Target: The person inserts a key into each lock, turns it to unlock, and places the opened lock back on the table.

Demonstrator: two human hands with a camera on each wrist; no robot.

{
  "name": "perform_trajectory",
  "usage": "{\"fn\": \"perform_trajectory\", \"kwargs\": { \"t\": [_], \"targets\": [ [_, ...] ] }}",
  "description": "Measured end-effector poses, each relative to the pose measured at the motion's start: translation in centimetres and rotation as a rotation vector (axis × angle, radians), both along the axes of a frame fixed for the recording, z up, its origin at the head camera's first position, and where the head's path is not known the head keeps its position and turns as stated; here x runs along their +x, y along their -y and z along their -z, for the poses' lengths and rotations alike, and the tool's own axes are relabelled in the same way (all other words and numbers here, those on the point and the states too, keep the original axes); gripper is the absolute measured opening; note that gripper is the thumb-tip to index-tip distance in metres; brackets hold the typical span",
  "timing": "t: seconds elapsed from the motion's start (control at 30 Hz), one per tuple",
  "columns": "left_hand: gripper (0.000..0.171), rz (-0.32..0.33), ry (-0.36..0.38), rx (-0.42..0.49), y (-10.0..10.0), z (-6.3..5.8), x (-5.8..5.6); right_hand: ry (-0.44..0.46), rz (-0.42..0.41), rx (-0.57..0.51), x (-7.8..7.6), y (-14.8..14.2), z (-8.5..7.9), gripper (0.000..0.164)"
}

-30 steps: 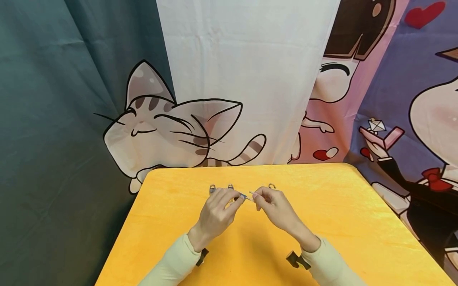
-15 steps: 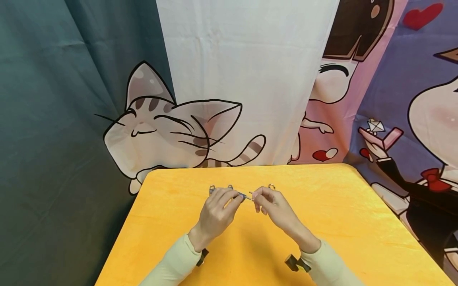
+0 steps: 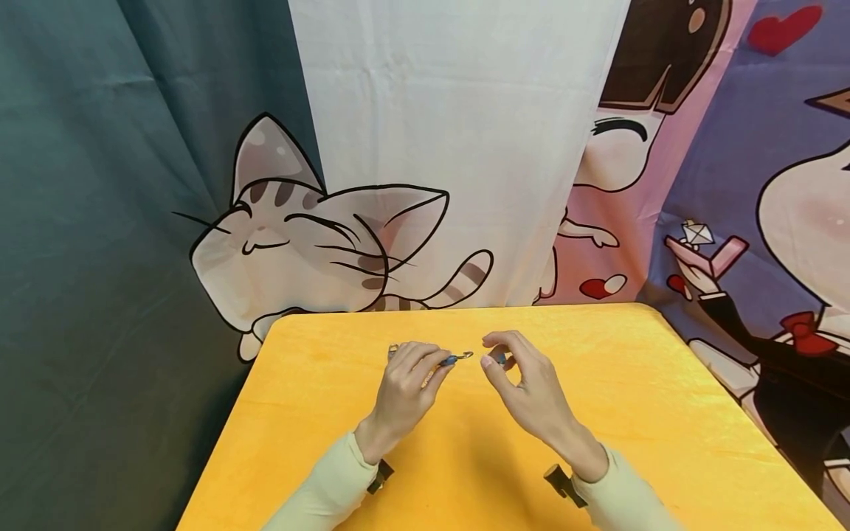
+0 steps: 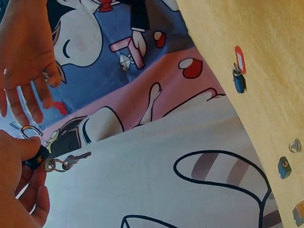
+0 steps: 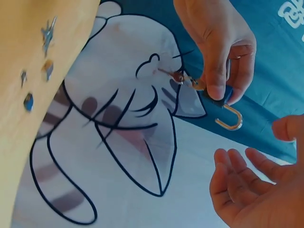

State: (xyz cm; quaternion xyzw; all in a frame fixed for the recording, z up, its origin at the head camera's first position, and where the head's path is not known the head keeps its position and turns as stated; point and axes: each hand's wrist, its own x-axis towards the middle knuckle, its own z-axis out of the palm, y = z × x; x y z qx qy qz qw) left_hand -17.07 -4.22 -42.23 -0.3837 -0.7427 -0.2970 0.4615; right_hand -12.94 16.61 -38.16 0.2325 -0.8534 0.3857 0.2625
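My left hand (image 3: 406,387) pinches a small blue padlock (image 3: 450,361) above the table. Its shackle (image 5: 235,121) is swung out, with one end free, and points towards my right hand. A ring of keys (image 4: 61,164) hangs at the padlock's other end. My right hand (image 3: 527,380) is just to the right, apart from the padlock, fingers loosely bent and nothing between them. In the right wrist view, its fingers (image 5: 237,178) lie below the shackle.
On the yellow table (image 3: 598,413) behind the hands lie more padlocks, among them one with a red tag (image 4: 240,59) and a blue one (image 4: 284,167). Loose keys (image 5: 48,35) lie there too. A printed cloth (image 3: 465,147) hangs behind the table.
My right fingers, earlier pinching a thin metal part at the padlock, have let go and drawn off to the right. The padlock has turned in my left hand, and its shackle now shows.
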Motion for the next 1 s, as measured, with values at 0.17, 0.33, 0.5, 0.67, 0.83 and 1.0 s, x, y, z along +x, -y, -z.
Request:
{"fn": "perform_trajectory", "kwargs": {
  "t": [0.17,0.33,0.5,0.67,0.83,1.0],
  "targets": [
    [0.021,0.050,0.136,0.035,-0.4,0.2,0.0,-0.103,-0.008,0.162,0.3,-1.0,-0.2,0.045],
    [0.020,0.101,0.285,0.073,-0.9,0.5,-0.1,-0.166,-0.024,0.294,0.4,-1.7,0.1,0.055],
    [0.016,0.105,0.417,0.112,-1.3,0.7,-0.3,-0.196,-0.021,0.376,0.6,-2.3,0.7,0.057],
    [0.011,0.112,0.553,0.179,-1.8,1.3,-1.1,-0.245,-0.033,0.410,0.7,-2.7,1.4,0.054],
    [0.012,0.147,0.750,0.241,-2.2,2.2,-2.1,-0.264,-0.035,0.429,0.8,-3.1,2.1,0.053],
    [0.015,0.158,0.971,0.293,-2.3,3.1,-3.2,-0.257,-0.040,0.472,0.8,-3.7,3.1,0.051]
  ]
}}
